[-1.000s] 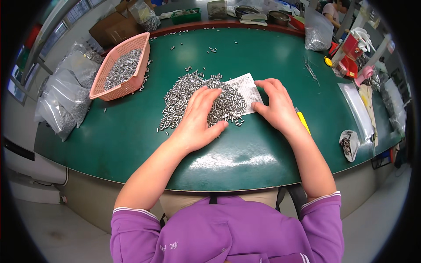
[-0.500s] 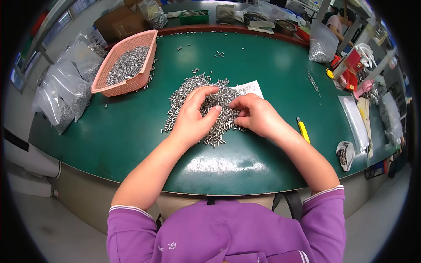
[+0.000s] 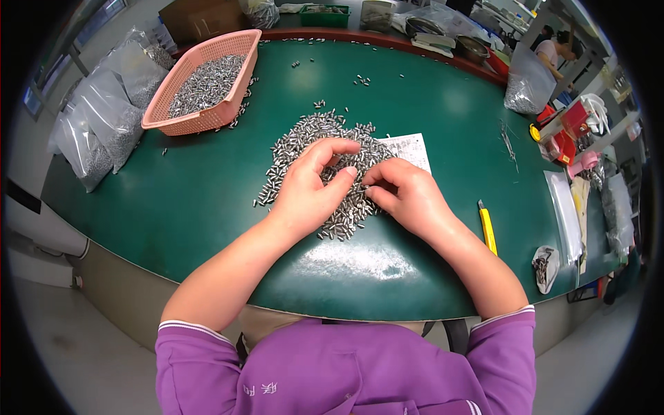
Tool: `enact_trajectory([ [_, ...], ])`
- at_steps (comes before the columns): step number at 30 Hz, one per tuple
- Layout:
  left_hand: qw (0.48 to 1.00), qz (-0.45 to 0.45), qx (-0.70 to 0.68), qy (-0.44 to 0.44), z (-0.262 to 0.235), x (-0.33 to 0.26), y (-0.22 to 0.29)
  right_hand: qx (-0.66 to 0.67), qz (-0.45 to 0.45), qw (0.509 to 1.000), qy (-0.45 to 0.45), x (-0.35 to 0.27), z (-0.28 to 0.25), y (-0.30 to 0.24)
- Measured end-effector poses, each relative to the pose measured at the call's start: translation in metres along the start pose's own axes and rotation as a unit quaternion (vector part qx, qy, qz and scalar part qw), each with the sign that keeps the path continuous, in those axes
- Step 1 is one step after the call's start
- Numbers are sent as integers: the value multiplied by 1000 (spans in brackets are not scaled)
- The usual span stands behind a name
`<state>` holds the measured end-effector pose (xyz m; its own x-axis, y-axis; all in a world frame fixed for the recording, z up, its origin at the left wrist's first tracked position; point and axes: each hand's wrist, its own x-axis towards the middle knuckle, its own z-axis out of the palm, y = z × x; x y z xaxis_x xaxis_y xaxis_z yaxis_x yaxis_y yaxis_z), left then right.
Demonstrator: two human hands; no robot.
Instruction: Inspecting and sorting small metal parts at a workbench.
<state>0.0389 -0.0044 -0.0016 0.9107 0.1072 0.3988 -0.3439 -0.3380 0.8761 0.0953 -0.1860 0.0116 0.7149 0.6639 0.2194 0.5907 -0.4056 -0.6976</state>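
A heap of small silvery metal pins (image 3: 304,142) lies on the green table in front of me. My left hand (image 3: 315,183) curves over the heap's near left part, thumb and fingers apart, with nothing seen gripped in it. At the heap's right edge is my right hand (image 3: 411,197), its thumb and fingertips drawn together. Whatever sits between those fingertips is too small to make out, and the curled fingers hide part of it. A white printed sheet (image 3: 413,149) lies partly beneath the pins, just beyond my right hand.
A pink basket (image 3: 190,126) of similar pins stands far left, beside filled plastic bags (image 3: 114,114). A yellow cutter (image 3: 488,232) lies right of my right forearm. Farther right are a small bag (image 3: 546,270), tweezers (image 3: 509,145) and a filled bag (image 3: 529,83). Another person (image 3: 553,52) sits beyond.
The whole view has shifted slightly, so the table's things sit differently in it. My left hand keeps its curved shape over the heap; my right fingertips stay drawn together at its edge.
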Motion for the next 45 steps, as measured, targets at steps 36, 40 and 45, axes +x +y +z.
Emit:
enact_trajectory([
  [36, 911, -237, -288, -174, -2, -3, 14, -115, -84, 990, 10, -2, -9, 6],
  [40, 905, -246, -303, -167, -1, -2, 12, -118, -104, 987, 33, -1, -9, 6],
  [45, 872, -294, -354, -166, -5, -3, 11, -67, -66, 993, 78, 4, -17, -7],
])
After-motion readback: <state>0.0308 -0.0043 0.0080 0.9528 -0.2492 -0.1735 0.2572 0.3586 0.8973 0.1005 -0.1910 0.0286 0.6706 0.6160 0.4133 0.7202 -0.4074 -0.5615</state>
